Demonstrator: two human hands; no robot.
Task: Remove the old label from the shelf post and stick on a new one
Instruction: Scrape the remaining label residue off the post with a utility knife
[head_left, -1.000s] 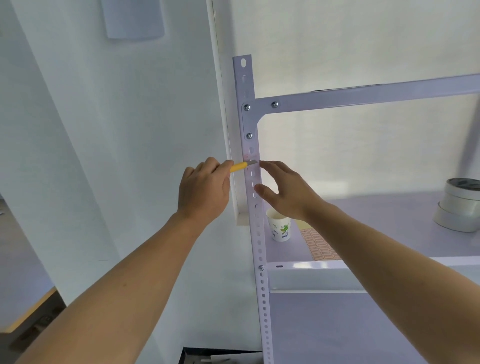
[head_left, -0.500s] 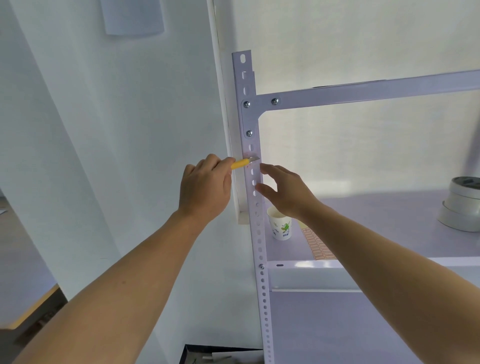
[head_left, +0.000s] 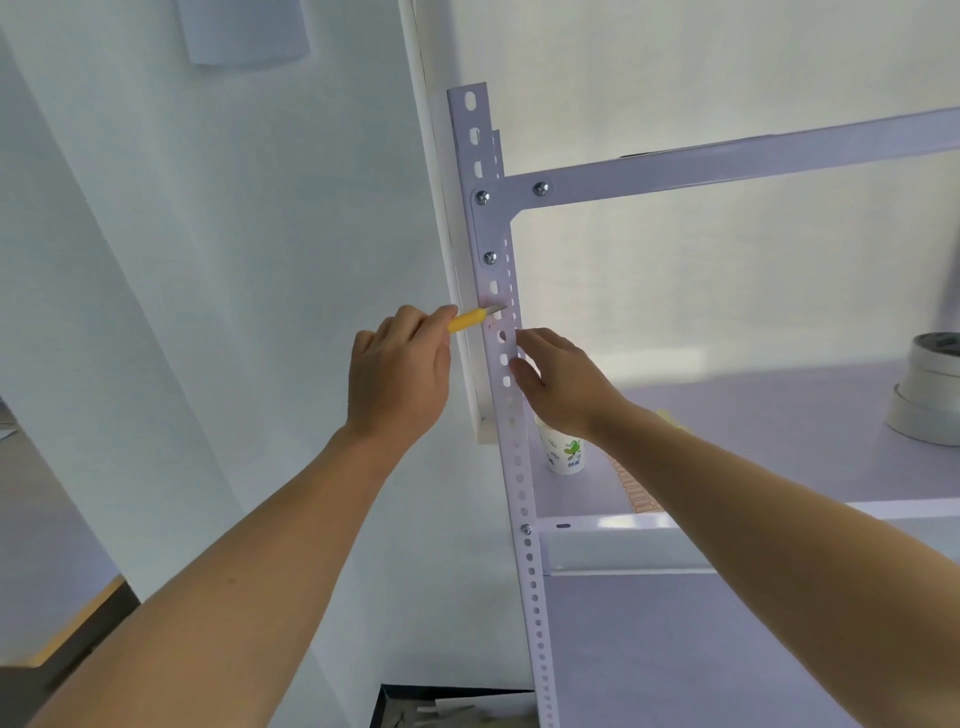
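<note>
A white perforated shelf post (head_left: 519, 467) runs up the middle of the head view. My left hand (head_left: 397, 371) grips a yellow-handled knife (head_left: 470, 319), and its blade tip touches the post's front face. Faint pinkish label residue (head_left: 491, 323) shows on the post by the blade. My right hand (head_left: 558, 382) rests on the post's right edge just below the blade, fingers apart, holding nothing. A sheet of orange labels (head_left: 636, 493) lies on the shelf, partly hidden by my right forearm.
A paper cup (head_left: 565, 453) stands on the shelf board (head_left: 779, 415) behind the post. Rolls of white tape (head_left: 930, 400) are stacked at the shelf's right. A white wall lies to the left. A dark box (head_left: 457, 706) sits on the floor below.
The knife blade has slid slightly up the post. My right hand has slipped a little lower along the post's edge.
</note>
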